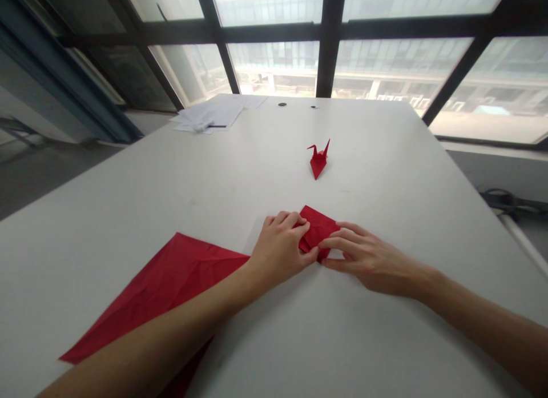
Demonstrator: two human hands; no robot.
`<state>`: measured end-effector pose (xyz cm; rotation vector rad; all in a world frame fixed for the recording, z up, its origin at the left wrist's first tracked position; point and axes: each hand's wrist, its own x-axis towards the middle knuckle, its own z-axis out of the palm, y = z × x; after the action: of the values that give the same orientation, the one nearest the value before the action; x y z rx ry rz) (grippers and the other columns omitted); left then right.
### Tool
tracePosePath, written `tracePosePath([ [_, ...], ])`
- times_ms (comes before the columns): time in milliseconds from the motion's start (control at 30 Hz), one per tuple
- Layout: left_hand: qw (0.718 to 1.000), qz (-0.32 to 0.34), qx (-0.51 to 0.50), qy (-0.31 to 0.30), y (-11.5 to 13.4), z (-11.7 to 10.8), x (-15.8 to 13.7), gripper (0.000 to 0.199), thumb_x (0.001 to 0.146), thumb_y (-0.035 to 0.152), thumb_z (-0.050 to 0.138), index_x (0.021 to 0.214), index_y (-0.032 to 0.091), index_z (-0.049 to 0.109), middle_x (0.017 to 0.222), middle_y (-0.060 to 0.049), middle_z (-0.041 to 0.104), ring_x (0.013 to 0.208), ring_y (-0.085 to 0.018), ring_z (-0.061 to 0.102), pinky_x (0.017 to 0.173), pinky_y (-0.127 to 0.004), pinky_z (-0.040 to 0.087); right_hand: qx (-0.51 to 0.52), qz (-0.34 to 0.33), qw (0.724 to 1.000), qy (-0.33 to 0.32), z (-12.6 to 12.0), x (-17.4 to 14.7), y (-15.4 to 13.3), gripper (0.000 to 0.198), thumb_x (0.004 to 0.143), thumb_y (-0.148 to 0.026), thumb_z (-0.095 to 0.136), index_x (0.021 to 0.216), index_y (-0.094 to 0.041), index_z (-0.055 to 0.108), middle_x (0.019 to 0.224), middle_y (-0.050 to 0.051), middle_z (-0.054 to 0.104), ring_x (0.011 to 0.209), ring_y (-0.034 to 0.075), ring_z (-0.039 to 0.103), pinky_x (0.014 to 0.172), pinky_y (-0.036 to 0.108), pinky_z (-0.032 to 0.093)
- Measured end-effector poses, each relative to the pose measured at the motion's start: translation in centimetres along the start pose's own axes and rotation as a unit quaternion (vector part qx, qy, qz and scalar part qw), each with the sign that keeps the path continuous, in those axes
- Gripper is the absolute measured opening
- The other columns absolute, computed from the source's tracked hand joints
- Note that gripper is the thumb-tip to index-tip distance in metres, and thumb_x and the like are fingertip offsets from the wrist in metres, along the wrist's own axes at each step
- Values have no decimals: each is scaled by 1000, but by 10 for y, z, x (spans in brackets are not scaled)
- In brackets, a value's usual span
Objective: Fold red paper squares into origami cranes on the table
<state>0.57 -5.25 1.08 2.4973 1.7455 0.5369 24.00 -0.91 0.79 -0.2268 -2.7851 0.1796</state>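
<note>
Left hand (278, 244), right hand (370, 258) on folded paper (319, 225), white table (128, 201), windows (274, 67)

- On my feed, the worktop (406, 181) runs up to the window (274, 67) behind its far edge.
- Before me on the worktop I have the folded paper (319, 222), between the left hand (279, 244) at its left and the right hand (369, 256) at its right, both touching it.
- Straight behind the folded paper I see the paper crane (318, 163).
- Left of the folded paper I find the spread sheet (171, 272), partly beneath the left forearm (171, 341).
- At the far left corner I have loose papers (229, 108).
- Outside the worktop I see the curtain (64, 75) left and cables (499, 197) right.
</note>
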Motion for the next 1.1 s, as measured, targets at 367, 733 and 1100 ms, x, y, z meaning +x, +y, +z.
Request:
tracePosePath([
  [367, 1000, 2, -2, -5, 0, 0, 0, 40, 82, 47, 70, 112, 21, 71, 119, -8, 67, 114, -29, 55, 94, -46, 42, 57, 26, 997, 40, 7, -2, 3, 40, 90, -1, 48, 117, -23, 68, 117, 8, 69, 112, 20, 60, 104, 46, 47],
  [733, 1000, 4, -8, -5, -2, -1, -1, 41, 82, 46, 72, 114, 22, 70, 120, -7, 67, 115, -29, 55, 95, -46, 42, 47, 62, 997, 2, 6, -1, -1, 49, 85, 2, 52, 122, -27, 67, 119, 8, 64, 116, 22, 55, 100, 44, 48],
  [1100, 999, 9, -53, -2, -16, -2, 5, 28, 94, 17, 52, 108, 27, 74, 112, -4, 67, 109, -22, 58, 95, -41, 45, 48, 65, 997, -9, 9, -1, -2, 48, 86, 2, 51, 122, -27, 67, 137, 4, 61, 131, 23, 47, 113, 49, 36],
])
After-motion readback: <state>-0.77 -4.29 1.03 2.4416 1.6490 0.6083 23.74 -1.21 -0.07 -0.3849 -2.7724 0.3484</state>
